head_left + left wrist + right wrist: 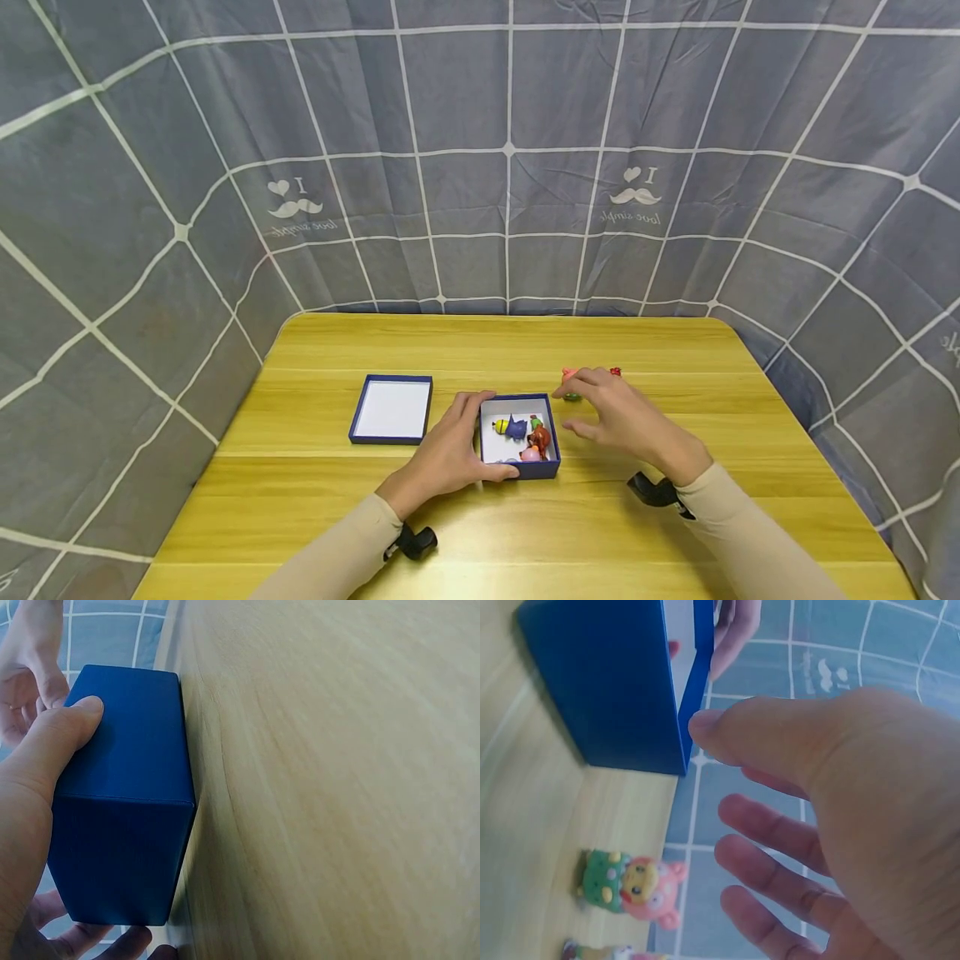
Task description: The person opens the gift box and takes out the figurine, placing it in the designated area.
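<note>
My left hand [448,454] grips a dark blue open-topped box [534,472], thumb along its near side and fingers round to its far left corner. In the left wrist view the thumb lies against the blue wall. Several small toy figures lie inside, among them a yellow-and-blue one [514,427] and a brown one [540,437]. My right hand [622,421] hovers just right of the box, fingers spread and loosely bent, holding nothing. A pink-and-green toy figure [630,885] stands on the table beyond it, partly hidden by the hand in the head view.
A shallow blue box lid [392,409], white inside, lies to the left of the box. Another small figure [604,951] shows partly at the right wrist view's bottom edge. The wooden table [480,350] ends at a grey checked curtain [465,192].
</note>
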Demonstrator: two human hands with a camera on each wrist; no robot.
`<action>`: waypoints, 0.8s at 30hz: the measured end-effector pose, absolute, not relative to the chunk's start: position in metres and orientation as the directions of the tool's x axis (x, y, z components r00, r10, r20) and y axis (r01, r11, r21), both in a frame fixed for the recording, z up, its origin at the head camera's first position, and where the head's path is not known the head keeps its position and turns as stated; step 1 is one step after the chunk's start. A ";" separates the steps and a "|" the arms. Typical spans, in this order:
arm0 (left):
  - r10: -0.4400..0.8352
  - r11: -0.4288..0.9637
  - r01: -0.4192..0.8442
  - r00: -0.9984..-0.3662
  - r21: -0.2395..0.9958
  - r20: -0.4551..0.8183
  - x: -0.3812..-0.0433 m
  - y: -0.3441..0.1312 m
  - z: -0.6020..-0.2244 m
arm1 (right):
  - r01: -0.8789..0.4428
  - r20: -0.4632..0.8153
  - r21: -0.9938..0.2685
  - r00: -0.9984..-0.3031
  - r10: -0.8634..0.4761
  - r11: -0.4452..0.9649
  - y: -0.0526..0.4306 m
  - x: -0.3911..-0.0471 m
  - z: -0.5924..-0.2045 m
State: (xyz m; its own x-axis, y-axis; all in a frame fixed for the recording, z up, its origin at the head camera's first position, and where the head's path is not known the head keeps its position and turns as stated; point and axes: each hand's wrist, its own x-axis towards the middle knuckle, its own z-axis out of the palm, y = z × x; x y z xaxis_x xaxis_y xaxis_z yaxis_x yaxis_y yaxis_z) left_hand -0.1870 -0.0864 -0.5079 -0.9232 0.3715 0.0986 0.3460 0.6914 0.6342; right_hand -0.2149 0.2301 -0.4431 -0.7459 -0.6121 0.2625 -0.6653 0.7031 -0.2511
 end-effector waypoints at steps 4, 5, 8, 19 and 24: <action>0.371 0.688 0.345 -0.923 0.638 0.098 -0.187 -0.086 -0.507 | -0.697 0.261 -0.242 -0.716 -0.647 0.675 0.223 -0.213 -0.442; 0.371 0.688 0.343 -0.924 0.639 0.096 -0.187 -0.086 -0.507 | -0.706 0.260 -0.240 -0.708 -0.657 0.666 0.222 -0.212 -0.442; 0.371 0.688 0.338 -0.924 0.642 0.089 -0.187 -0.086 -0.507 | -0.721 0.247 -0.236 -0.693 -0.677 0.652 0.218 -0.211 -0.442; 0.374 0.697 0.342 -0.923 0.631 0.088 -0.188 -0.085 -0.508 | -0.685 0.104 -0.290 -0.717 -0.690 0.668 0.207 -0.209 -0.444; 0.373 0.696 0.344 -0.923 0.630 0.092 -0.187 -0.085 -0.508 | -0.674 0.066 -0.299 -0.720 -0.690 0.675 0.203 -0.210 -0.444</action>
